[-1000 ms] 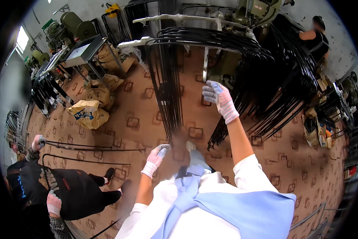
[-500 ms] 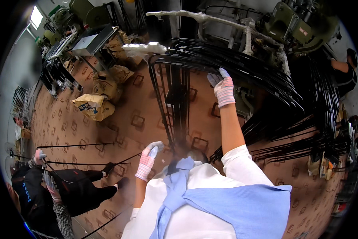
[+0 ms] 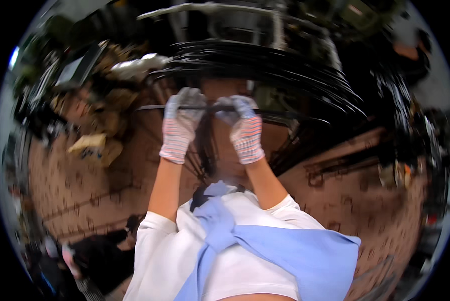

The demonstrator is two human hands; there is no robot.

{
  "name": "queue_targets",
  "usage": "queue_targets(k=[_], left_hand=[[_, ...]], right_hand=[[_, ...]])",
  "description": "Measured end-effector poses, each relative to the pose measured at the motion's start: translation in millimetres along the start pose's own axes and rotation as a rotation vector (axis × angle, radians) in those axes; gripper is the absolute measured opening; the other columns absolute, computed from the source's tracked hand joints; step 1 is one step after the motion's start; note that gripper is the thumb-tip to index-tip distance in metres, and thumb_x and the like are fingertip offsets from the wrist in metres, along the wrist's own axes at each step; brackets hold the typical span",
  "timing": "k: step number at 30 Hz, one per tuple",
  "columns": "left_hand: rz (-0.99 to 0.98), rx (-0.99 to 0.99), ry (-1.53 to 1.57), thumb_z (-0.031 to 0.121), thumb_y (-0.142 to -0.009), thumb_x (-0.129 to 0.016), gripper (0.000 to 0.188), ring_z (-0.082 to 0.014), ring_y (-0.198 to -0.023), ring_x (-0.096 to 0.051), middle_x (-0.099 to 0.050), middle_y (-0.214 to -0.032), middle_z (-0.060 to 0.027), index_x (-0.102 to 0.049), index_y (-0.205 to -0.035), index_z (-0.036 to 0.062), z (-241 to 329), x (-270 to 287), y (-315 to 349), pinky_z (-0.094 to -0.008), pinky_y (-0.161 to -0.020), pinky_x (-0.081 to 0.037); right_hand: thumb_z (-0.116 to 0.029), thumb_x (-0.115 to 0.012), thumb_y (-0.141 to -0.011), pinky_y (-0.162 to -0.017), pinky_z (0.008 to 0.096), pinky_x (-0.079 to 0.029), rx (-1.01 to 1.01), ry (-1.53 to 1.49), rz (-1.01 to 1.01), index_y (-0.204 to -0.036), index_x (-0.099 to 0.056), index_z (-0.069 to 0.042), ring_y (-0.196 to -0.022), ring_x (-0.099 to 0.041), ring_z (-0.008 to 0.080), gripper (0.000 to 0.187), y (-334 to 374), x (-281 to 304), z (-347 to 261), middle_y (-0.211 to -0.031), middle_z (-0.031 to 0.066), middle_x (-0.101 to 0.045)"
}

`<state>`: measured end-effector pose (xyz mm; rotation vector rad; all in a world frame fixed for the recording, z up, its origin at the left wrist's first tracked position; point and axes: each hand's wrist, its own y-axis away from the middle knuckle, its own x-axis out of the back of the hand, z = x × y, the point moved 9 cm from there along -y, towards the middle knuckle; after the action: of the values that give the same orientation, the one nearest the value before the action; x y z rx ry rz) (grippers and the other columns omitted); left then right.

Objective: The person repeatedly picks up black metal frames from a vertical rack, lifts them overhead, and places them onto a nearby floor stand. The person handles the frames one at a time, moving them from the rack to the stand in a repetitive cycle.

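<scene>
Two striped gloves hold one thin black bar.
The left hand point(image 3: 182, 123) and the right hand point(image 3: 244, 128) are both curled around the black bar point(image 3: 192, 107), side by side with a small gap between. The bar is dark, skinny and looks straight here, a bit blurry, and it pokes out past the left hand. Just beyond the hands hangs a big bunch of shiny black rods point(image 3: 265, 65). Well left of the left hand, a crumpled tan bag point(image 3: 102, 150) sits on the floor point(image 3: 140, 165); I can't see what is inside it.
</scene>
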<state>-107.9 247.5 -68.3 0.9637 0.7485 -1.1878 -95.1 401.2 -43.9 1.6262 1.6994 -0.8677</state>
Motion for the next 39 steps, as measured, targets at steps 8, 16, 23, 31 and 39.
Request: queue_targets(k=[8,16,23,31,39], left_hand=[[0.065,-0.076,0.182,-0.001,-0.073,-0.048,0.026,-0.0283,-0.104,-0.045,-0.050,-0.105,-0.0135,-0.049,-0.099,-0.0019,-12,-10,-45,-0.0470,-0.091,-0.036],[0.065,0.001,0.234,0.003,-0.075,-0.051,0.012,-0.0247,-0.082,-0.056,-0.058,-0.089,-0.0081,-0.054,-0.087,0.0037,-17,1,-78,-0.0416,-0.078,-0.045],[0.280,0.118,0.176,0.013,-0.073,-0.057,0.010,-0.0235,-0.078,-0.058,-0.060,-0.083,-0.0045,-0.055,-0.083,0.0091,-19,-2,-82,-0.0420,-0.074,-0.045],[0.062,0.109,0.150,0.010,-0.078,-0.053,0.003,-0.0268,-0.081,-0.058,-0.059,-0.078,-0.0046,-0.052,-0.080,0.0082,-14,-13,-63,-0.0456,-0.078,-0.045],[0.127,0.018,0.081,0.013,-0.076,-0.057,0.008,-0.0274,-0.083,-0.057,-0.059,-0.077,-0.0052,-0.053,-0.079,0.0073,-4,-2,-51,-0.0422,-0.078,-0.048]], right_hand=[[-0.023,-0.052,-0.078,-0.069,0.0361,-0.047,0.118,-0.114,0.251,-0.087,-0.051,-0.004,-0.071,-0.058,0.0219,0.021,-27,56,-52,-0.070,0.0110,-0.059],[-0.023,-0.053,-0.079,-0.059,0.0348,-0.050,0.342,-0.218,0.485,-0.081,-0.052,-0.003,-0.064,-0.058,0.0237,0.020,-19,91,-90,-0.069,0.0101,-0.058],[-0.016,-0.054,-0.079,-0.060,0.0357,-0.050,0.372,-0.282,0.347,-0.092,-0.052,-0.013,-0.065,-0.058,0.0240,0.014,-32,102,-94,-0.076,0.0088,-0.058],[-0.013,-0.052,-0.074,-0.075,0.0389,-0.044,0.458,0.101,0.478,-0.088,-0.052,-0.007,-0.080,-0.054,0.0243,0.016,-38,166,-96,-0.088,0.0095,-0.055],[-0.007,-0.045,-0.072,-0.080,0.0266,-0.039,0.557,0.879,0.514,-0.095,-0.050,-0.002,-0.084,-0.050,0.0155,0.025,-44,170,-103,-0.087,0.0084,-0.054]])
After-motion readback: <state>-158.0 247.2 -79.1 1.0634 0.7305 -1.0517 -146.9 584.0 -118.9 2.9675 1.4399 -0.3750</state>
